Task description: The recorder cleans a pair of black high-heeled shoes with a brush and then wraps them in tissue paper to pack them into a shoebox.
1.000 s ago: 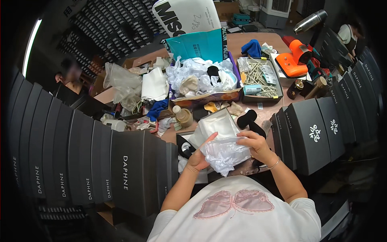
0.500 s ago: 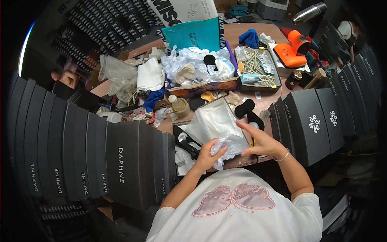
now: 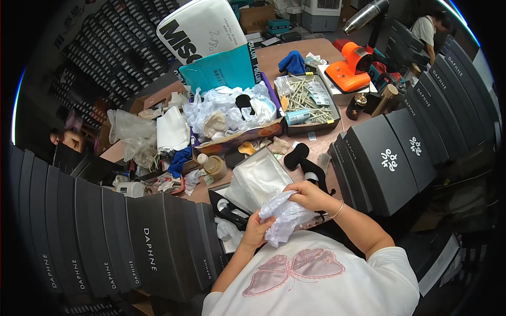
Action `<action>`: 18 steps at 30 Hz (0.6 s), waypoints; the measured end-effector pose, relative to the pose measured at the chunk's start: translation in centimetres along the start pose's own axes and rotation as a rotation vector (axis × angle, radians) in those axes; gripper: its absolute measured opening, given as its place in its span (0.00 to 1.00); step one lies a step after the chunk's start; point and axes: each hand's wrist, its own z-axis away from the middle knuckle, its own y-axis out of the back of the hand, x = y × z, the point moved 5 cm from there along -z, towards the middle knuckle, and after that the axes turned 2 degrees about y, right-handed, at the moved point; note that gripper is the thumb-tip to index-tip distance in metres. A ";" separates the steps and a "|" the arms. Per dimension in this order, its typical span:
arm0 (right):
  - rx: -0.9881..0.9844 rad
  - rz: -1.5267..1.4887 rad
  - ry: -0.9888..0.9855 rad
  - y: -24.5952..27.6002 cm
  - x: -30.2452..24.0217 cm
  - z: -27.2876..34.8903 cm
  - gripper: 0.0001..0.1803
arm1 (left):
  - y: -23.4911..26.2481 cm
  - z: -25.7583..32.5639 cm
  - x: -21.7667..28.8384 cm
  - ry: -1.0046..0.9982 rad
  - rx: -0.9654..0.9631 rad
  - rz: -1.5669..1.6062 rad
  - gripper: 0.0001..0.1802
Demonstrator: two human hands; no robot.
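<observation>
Both my hands hold a crumpled, thin white plastic bag (image 3: 284, 217) close to my shirt. My left hand (image 3: 257, 233) pinches its lower left side, and my right hand (image 3: 310, 198) is closed on its upper right end. Just beyond the bag sits a shoebox part lined with white paper (image 3: 262, 178). A black shoe (image 3: 230, 211) lies in a box at its left, with crumpled white wrapping (image 3: 227, 229) near it. To the right of the white paper lies another black shoe (image 3: 310, 169), partly hidden behind my right hand.
Stacks of dark shoeboxes stand at my left (image 3: 174, 242) and right (image 3: 369, 158). Farther back are a carton of crumpled plastic (image 3: 226, 108), a tray of small sticks (image 3: 311, 100), an orange device (image 3: 350, 68) and a bottle (image 3: 215, 167). Another person (image 3: 424, 31) is at the far right.
My right hand has gone from open fingers beside the plastic bag to gripping it. The bag is now stretched between both hands. The view has shifted, so the scene sits farther left.
</observation>
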 end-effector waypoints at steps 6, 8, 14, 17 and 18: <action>-0.005 0.051 0.011 0.9 -1.4 -0.1 0.09 | 0.5 1.8 0.6 0.370 -0.272 0.171 0.30; -0.023 0.090 0.030 0.9 -1.8 0.0 0.09 | 0.3 2.6 1.0 0.267 -0.205 0.095 0.29; 0.174 0.240 0.143 3.5 -1.5 0.3 0.12 | 6.8 3.1 1.0 0.345 0.153 -0.940 0.25; 0.039 0.259 0.101 2.8 -2.0 0.0 0.13 | 2.0 2.6 5.6 -0.067 0.171 -0.916 0.23; 0.002 0.251 0.102 2.1 -2.3 -0.3 0.13 | 1.8 1.9 5.6 -0.082 0.150 -0.821 0.22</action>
